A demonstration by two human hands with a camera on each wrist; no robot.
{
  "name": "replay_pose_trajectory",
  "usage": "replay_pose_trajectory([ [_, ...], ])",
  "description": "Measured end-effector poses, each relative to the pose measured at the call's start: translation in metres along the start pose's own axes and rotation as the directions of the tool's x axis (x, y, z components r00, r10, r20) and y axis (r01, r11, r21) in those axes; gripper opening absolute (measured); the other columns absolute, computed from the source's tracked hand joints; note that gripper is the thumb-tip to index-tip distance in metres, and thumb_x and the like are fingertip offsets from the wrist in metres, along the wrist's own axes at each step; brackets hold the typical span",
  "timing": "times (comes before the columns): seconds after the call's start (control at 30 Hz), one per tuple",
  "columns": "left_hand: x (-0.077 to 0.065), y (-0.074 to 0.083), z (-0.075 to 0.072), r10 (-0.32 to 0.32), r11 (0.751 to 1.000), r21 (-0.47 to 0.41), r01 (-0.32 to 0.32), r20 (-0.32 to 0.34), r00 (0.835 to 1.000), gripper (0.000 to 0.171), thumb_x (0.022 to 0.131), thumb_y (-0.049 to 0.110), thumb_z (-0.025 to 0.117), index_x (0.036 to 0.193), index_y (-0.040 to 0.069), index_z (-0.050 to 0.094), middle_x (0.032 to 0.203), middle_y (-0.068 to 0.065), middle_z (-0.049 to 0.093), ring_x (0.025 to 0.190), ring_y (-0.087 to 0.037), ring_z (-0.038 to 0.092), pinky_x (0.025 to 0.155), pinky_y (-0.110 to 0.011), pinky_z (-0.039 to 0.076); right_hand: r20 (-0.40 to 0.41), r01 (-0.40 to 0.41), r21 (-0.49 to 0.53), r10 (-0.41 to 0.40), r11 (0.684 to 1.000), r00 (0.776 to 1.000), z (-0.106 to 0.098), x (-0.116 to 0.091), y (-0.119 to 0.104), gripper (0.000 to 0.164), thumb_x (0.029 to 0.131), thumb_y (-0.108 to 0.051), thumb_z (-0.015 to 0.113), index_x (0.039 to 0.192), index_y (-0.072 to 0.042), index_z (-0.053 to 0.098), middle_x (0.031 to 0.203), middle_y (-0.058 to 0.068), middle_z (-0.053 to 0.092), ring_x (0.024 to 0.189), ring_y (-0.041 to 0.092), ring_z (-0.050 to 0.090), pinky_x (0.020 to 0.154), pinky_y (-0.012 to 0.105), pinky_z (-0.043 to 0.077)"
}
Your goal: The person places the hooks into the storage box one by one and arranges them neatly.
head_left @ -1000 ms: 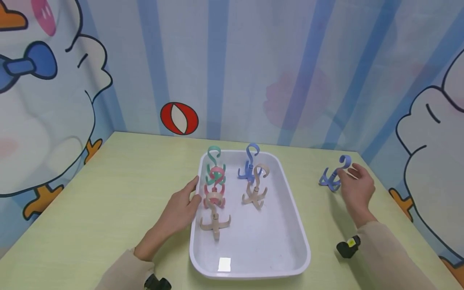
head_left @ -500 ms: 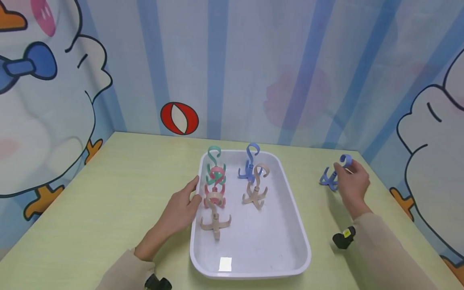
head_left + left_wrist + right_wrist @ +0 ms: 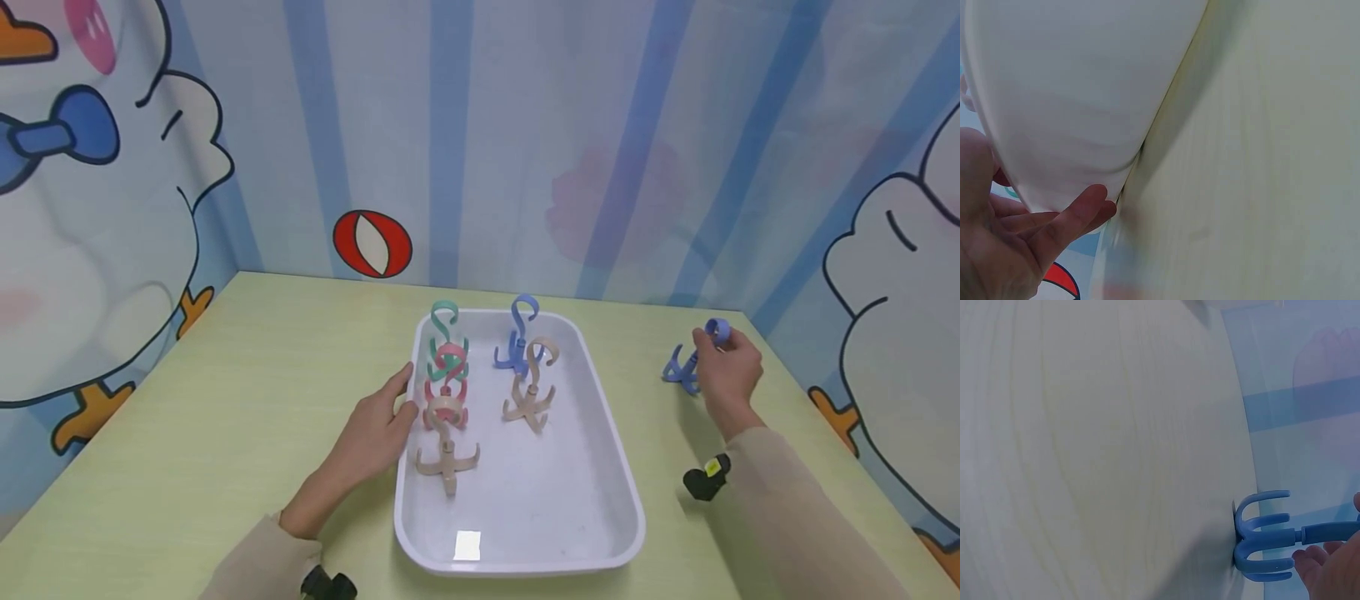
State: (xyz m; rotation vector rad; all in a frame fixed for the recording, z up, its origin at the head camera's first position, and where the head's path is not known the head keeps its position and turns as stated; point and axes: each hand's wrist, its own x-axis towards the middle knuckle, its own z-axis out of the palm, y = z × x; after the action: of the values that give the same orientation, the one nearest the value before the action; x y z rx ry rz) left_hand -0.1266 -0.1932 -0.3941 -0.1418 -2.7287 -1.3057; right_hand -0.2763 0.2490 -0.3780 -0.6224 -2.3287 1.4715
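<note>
In the head view my right hand (image 3: 729,367) pinches the upper hook of a blue rotating hanger hook (image 3: 681,371) near the table's back right. Its several curved prongs (image 3: 1266,540) point up at the table in the right wrist view, and fingers partly cover the stem. My left hand (image 3: 375,429) holds the left side of a white tray (image 3: 517,567), thumb at the rim, other fingers against the outer wall (image 3: 1079,112). Inside the tray stand a green hook (image 3: 445,321), a pink hook (image 3: 447,387), another blue hook (image 3: 516,354) and two beige hooks (image 3: 448,458).
The pale yellow table (image 3: 247,400) spreads out on both sides of the tray. Behind it hangs a blue-striped cloth backdrop (image 3: 495,150) with printed cartoon figures, which also closes off both sides. The two beige hooks stand one left, one right.
My right hand has shifted slightly left and up along the blue hanger hook, its fingers moving onto the curved top. The hook stays in place. My left hand and the tray have not moved.
</note>
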Motion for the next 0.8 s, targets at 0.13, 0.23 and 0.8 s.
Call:
replay_pose_trajectory([
  [0.13,0.0,-0.001,0.0,0.003,1.0,-0.006,-0.003,-0.002,1.0,0.063,0.107,0.019,0.043,0.166,0.001,0.028,0.159,-0.024,0.05,0.144,-0.043,0.053,0.116,-0.059,0.046,-0.024,-0.001,-0.012,0.001,1.0,1.0,0.002,0.001,0.0,0.053,0.104,-0.045,0.058,0.142,-0.008,0.064,0.137,0.01,0.066,0.114,0.018,0.063,0.087,0.027,0.054],
  [0.23,0.001,-0.002,0.001,0.004,1.0,-0.012,-0.004,-0.003,1.0,0.063,0.107,0.019,0.043,0.166,0.001,0.028,0.16,-0.024,0.05,0.144,-0.043,0.053,0.116,-0.058,0.046,-0.03,0.0,-0.013,0.0,1.0,1.0,0.001,0.001,0.0,0.045,0.104,-0.045,0.06,0.129,-0.009,0.068,0.116,0.001,0.064,0.096,0.008,0.056,0.077,0.022,0.047],
  [0.8,0.001,-0.001,0.0,0.01,1.0,-0.009,-0.01,-0.006,1.0,0.063,0.107,0.018,0.044,0.165,-0.001,0.029,0.159,-0.024,0.05,0.146,-0.043,0.05,0.118,-0.059,0.043,0.092,-0.011,0.184,-0.006,0.983,0.996,-0.009,0.0,-0.001,0.047,0.104,-0.032,0.064,0.141,-0.002,0.065,0.079,-0.023,0.066,0.084,-0.004,0.064,0.073,0.01,0.054],
])
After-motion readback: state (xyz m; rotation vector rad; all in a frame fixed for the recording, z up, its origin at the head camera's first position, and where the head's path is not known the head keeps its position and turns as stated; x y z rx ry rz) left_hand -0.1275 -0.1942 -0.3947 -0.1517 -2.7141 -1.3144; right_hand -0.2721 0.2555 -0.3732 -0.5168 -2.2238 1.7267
